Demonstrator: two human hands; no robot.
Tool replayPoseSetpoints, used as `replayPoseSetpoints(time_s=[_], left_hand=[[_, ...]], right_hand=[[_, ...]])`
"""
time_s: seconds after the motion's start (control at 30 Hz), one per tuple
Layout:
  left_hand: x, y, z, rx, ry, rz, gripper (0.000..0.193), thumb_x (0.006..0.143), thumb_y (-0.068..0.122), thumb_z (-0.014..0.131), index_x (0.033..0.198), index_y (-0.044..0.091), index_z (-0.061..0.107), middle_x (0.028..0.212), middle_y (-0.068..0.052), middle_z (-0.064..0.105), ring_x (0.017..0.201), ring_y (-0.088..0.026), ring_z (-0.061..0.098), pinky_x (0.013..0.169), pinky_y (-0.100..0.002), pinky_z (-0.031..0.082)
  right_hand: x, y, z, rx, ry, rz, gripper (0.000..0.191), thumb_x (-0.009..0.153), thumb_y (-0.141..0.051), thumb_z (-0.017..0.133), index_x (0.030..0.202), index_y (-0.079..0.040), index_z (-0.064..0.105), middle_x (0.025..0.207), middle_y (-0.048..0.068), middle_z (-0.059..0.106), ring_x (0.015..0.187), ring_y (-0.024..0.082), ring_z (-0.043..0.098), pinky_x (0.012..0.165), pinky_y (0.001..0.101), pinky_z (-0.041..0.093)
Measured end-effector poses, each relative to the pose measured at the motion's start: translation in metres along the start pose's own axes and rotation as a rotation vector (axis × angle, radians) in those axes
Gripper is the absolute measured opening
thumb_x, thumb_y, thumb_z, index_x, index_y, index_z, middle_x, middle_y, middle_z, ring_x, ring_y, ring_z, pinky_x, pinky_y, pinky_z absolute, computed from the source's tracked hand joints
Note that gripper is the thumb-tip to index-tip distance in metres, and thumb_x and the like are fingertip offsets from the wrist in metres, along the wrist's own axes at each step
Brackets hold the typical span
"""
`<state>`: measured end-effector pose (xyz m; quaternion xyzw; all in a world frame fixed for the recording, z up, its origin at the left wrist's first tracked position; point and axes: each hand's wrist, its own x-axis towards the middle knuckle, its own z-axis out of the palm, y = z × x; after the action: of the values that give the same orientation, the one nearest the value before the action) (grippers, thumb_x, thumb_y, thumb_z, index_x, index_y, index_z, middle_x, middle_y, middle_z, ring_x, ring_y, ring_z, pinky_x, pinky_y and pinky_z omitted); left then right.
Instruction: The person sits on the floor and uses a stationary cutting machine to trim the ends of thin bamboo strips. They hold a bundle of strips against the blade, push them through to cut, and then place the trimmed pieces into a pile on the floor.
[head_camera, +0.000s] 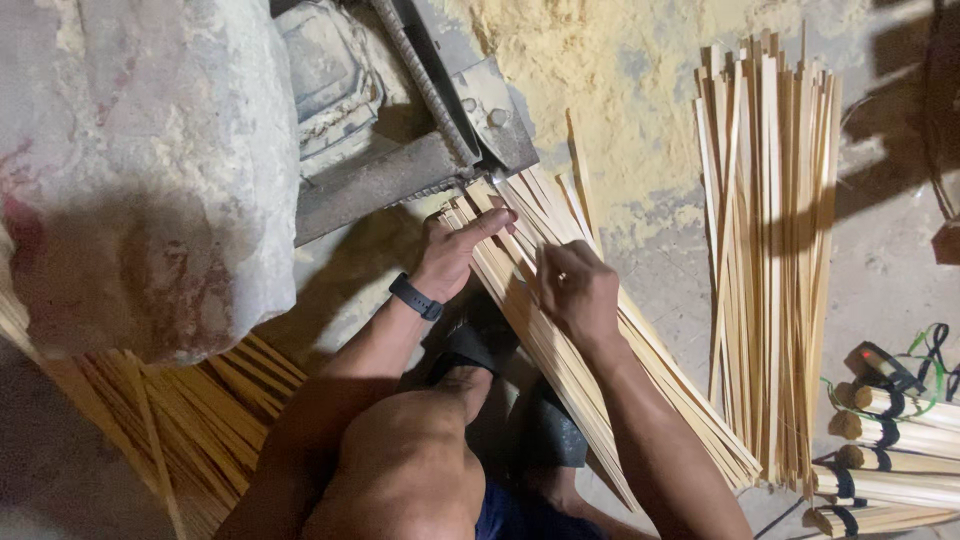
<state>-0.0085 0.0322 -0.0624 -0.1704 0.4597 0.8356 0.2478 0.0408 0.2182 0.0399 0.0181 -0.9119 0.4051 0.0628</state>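
- The left hand (455, 250), a dark band at its wrist, lies flat with fingers stretched over the upper end of a slanting bundle of pale bamboo strips (600, 370).
- The right hand (577, 290) is curled closed on the same bundle, just beside the left.
- The bundle's top end seems to touch the grey metal machine (420, 150); shadow blurs the contact.
- A loose pile of strips (770, 250) lies well apart on the dusty floor (890, 260), with tied bundles (890, 450) near it.
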Motion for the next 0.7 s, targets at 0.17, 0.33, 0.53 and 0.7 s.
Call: replayPoseSetpoints(time_s=[0.17,0.33,0.53,0.7], left_hand=[[0.003,-0.008,-0.011,0.027,0.025,0.044,0.025,0.09,0.002,0.073,0.114,-0.004,0.074,0.113,-0.018,0.075,0.101,-0.022,0.073,0.091,-0.035,0.059],[0.002,-0.005,-0.009,-0.017,0.068,0.024,0.032,0.085,0.002,0.075,0.117,-0.003,0.071,0.111,-0.017,0.076,0.096,-0.022,0.075,0.085,-0.035,0.064],[-0.007,0.014,0.008,0.001,0.021,0.016,0.027,0.08,0.002,0.083,0.104,-0.009,0.075,0.103,-0.02,0.078,0.091,-0.025,0.075,0.083,-0.038,0.063],[-0.005,0.018,0.014,0.041,-0.01,0.0,0.024,0.079,0.005,0.083,0.099,-0.006,0.078,0.105,-0.018,0.079,0.1,-0.022,0.076,0.1,-0.035,0.058]], right_hand=[[0.035,-0.007,0.029,-0.038,0.035,-0.085,0.01,0.089,-0.007,0.082,0.096,-0.005,0.076,0.076,0.013,0.062,0.063,0.028,0.063,0.057,0.0411,0.051],[0.042,-0.012,0.027,-0.032,-0.014,-0.058,0.013,0.087,-0.009,0.079,0.1,-0.007,0.075,0.082,0.012,0.064,0.066,0.028,0.064,0.058,0.04,0.052],[0.003,-0.004,-0.017,-0.186,0.041,-0.216,0.026,0.086,-0.008,0.074,0.111,-0.004,0.075,0.095,0.015,0.069,0.083,0.032,0.067,0.074,0.0409,0.056],[-0.005,0.004,-0.006,0.134,-0.113,0.043,0.012,0.092,-0.005,0.074,0.104,-0.003,0.076,0.097,0.015,0.073,0.08,0.025,0.073,0.067,0.0354,0.059]])
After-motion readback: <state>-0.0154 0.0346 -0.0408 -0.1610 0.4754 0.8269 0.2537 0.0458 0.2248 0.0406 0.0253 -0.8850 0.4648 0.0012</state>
